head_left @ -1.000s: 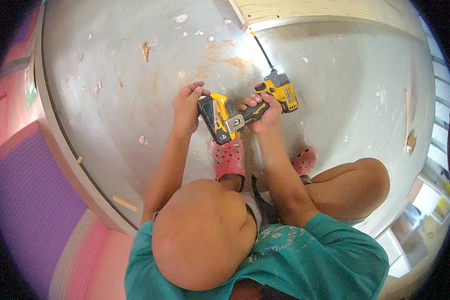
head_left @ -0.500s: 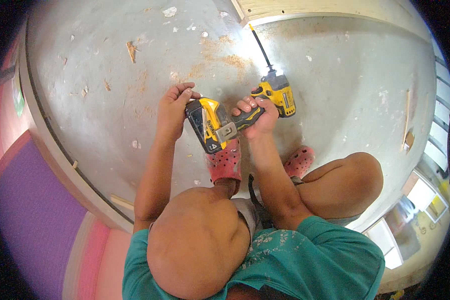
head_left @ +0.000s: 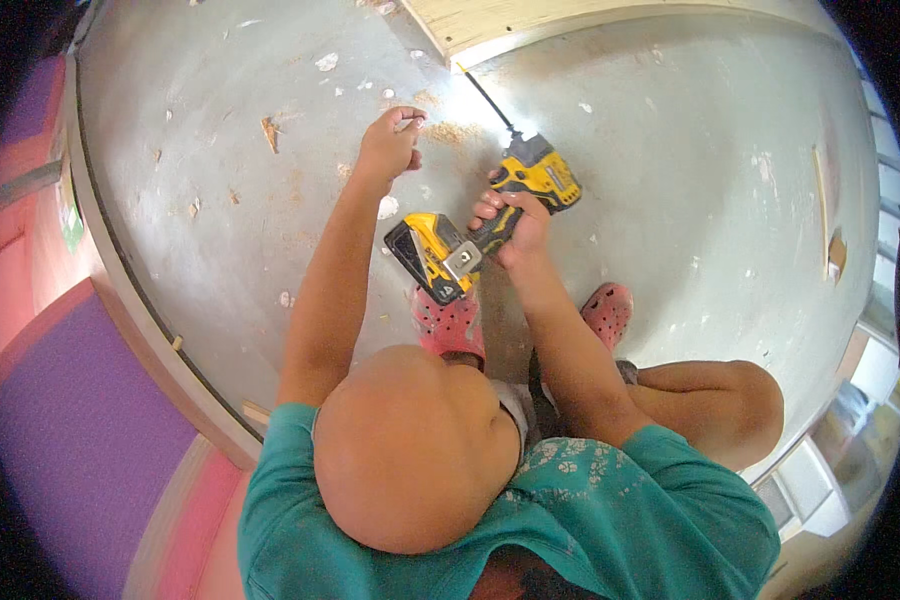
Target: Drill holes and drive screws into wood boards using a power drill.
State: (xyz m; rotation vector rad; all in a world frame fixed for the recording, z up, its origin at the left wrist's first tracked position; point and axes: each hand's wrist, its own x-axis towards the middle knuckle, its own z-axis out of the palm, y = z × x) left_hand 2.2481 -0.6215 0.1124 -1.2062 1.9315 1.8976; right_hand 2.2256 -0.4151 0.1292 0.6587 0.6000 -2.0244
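Observation:
My right hand is wrapped round the grip of a yellow and black cordless impact driver. A long dark bit with a yellow tip points up and left from it, its end by the corner of a wooden board. The driver's light shines on the floor there. The battery at the foot of the grip hangs over my red clog. My left hand is held out ahead and left of the driver, thumb and fingertips drawn together in a pinch; whatever is between them is too small to make out.
Sawdust and wood chips lie on the grey floor. My red clogs stand close below the driver. A purple and pink panel runs along the left, and a thin wood strip lies at the right.
My left hand has left the battery and moved forward, fingers pinched. The view has shifted, and the bit's tip now appears further left, still by the board's corner. My right hand keeps its hold.

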